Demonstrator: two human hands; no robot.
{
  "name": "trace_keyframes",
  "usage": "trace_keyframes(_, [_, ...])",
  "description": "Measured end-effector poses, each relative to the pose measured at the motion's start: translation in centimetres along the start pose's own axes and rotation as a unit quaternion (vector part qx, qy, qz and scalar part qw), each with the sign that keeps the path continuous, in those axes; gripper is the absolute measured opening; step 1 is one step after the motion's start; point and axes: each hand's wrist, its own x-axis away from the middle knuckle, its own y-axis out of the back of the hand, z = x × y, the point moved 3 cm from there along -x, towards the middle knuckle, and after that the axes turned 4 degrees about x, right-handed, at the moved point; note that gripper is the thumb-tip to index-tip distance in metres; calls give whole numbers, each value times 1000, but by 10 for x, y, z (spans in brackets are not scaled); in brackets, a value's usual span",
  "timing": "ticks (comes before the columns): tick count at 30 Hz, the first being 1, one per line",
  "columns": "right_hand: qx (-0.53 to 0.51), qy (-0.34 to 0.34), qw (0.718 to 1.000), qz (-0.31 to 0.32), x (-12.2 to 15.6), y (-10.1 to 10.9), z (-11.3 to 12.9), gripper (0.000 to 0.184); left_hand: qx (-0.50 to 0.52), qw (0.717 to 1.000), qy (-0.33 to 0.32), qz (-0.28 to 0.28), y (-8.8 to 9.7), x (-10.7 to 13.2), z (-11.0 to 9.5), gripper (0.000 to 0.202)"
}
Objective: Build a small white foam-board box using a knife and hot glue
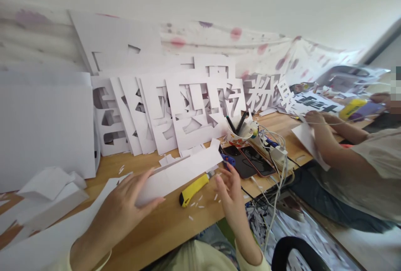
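My left hand (125,206) grips the near end of a long white foam-board strip (184,170) that lies slanted across the wooden table (163,225). My right hand (230,189) hovers just right of a yellow utility knife (192,188), fingers spread and loosely curled, holding nothing. The knife lies on the table under the strip's far half. Small white paper scraps (200,204) lie scattered around the knife.
White boards with cut-out characters (194,110) lean against the wall. A cup of pens (239,135), two phones (250,160), a power strip with cables (277,152) sit to the right. Another person (354,166) handles paper at the table's right end. Foam offcuts (46,187) lie left.
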Motion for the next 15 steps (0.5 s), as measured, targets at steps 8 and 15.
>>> trace_keyframes(8, [-248,-149,954,73,-25,-4,45,50,-3,991,-127,-29,37,-4,-16,69])
trace_keyframes(15, [-275,-211,920,183,-11,-29,36,44,114,991,-66,-24,43,12,-17,71])
